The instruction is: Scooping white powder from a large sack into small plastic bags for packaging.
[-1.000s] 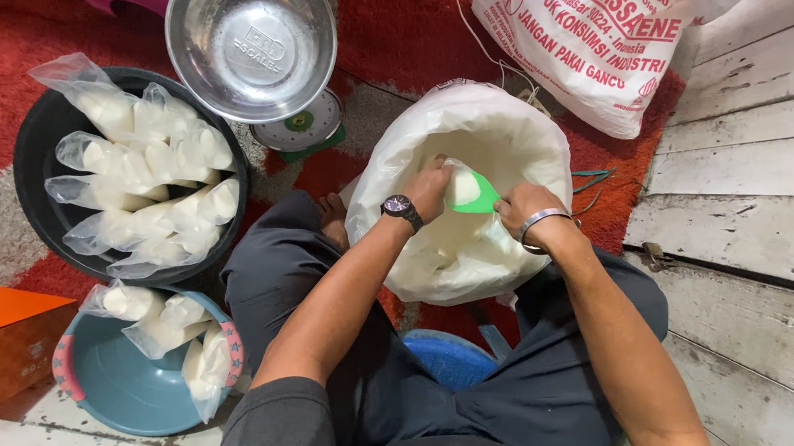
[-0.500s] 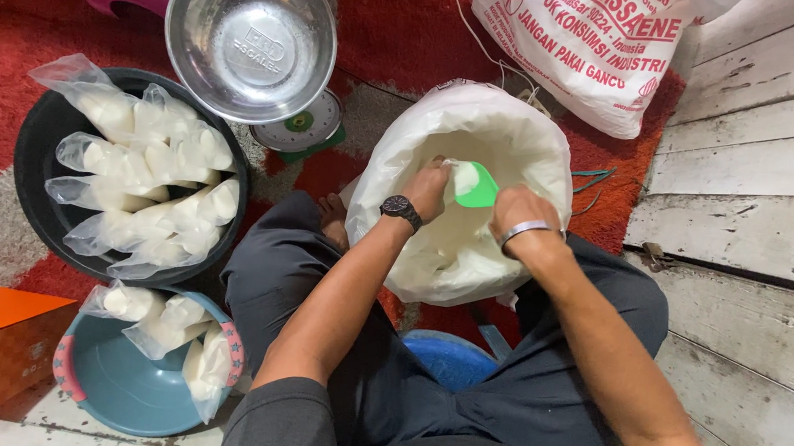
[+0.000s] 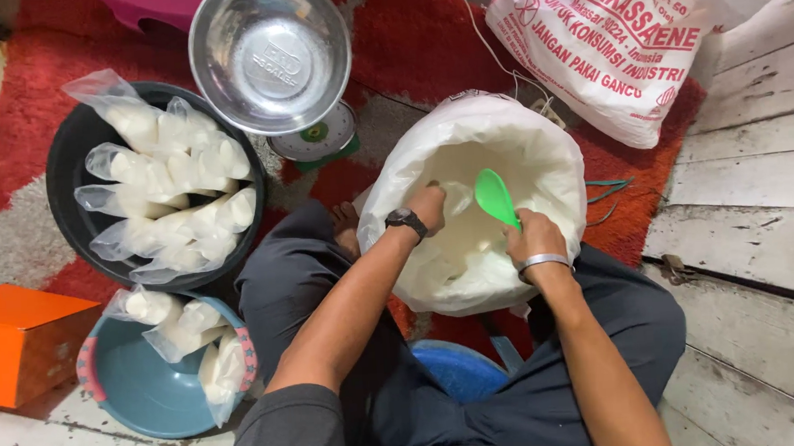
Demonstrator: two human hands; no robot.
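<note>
The right hand (image 3: pixel 534 235) has its fingers wrapped round the handle of a green scoop (image 3: pixel 495 197), whose bowl rises just above the knuckles inside the open white sack (image 3: pixel 470 209) of white powder. The left hand (image 3: pixel 429 204), a watch on its wrist, reaches into the same sack beside the scoop; its fingers seem to pinch a clear bag, though that is hard to tell. Filled bags lie in a black basin (image 3: pixel 68 170) to the left.

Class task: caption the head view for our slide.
Right hand lifts a green scoop inside a white sack; left hand reaches in.
</note>
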